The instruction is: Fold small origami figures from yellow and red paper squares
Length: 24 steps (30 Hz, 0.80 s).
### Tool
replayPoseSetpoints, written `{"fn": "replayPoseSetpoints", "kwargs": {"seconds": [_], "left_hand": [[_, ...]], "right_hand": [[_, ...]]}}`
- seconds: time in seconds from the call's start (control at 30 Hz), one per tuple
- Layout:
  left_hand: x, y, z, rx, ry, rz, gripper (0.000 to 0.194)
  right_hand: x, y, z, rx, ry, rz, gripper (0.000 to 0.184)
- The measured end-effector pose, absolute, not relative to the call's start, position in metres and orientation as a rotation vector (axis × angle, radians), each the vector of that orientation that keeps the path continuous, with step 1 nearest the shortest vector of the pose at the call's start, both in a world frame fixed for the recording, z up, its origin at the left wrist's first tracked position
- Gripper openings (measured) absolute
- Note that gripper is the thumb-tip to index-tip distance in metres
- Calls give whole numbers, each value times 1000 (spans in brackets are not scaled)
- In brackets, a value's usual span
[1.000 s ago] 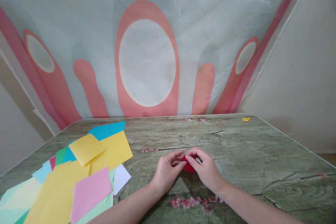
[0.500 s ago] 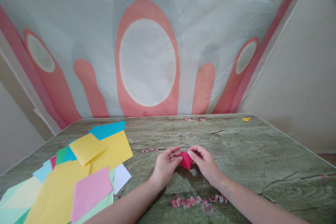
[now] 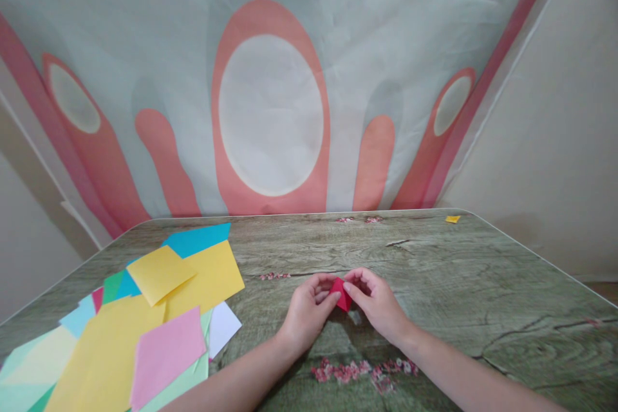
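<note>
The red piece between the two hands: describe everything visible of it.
The red piece is small, bright red and looks like folded paper, with straight edges that meet in a corner at the bottom. It is tilted, held between the fingers and thumbs of the left hand and right hand, which cover part of it. It is over the wood-patterned tabletop; whether it touches the surface, and how many folds it has, cannot be told.

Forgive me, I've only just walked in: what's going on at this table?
A person's left hand and right hand together hold a small, red, folded piece of paper over a grey-green, wood-patterned table. Overlapping flat sheets of yellow, pink, blue and green paper lie to the left. A small yellow-orange scrap, apparently paper, sits near the far right corner.
</note>
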State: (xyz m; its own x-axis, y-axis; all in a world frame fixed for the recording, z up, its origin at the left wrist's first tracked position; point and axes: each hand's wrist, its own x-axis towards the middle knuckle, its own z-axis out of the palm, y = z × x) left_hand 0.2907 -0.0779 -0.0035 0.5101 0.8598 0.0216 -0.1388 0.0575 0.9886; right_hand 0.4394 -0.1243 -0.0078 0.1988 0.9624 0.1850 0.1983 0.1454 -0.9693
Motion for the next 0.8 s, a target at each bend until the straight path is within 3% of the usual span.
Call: {"fn": "replayPoseSetpoints", "kwargs": {"seconds": [0.5,0.8], "left_hand": [[288,-72,-7,1495,831,883,24],[286,-72,-9,1462,751,866,25]], "right_hand": [[433,-134,5,-1295,-1349,609,11],[435,-134,5,-1296,-1354,690,18]]}}
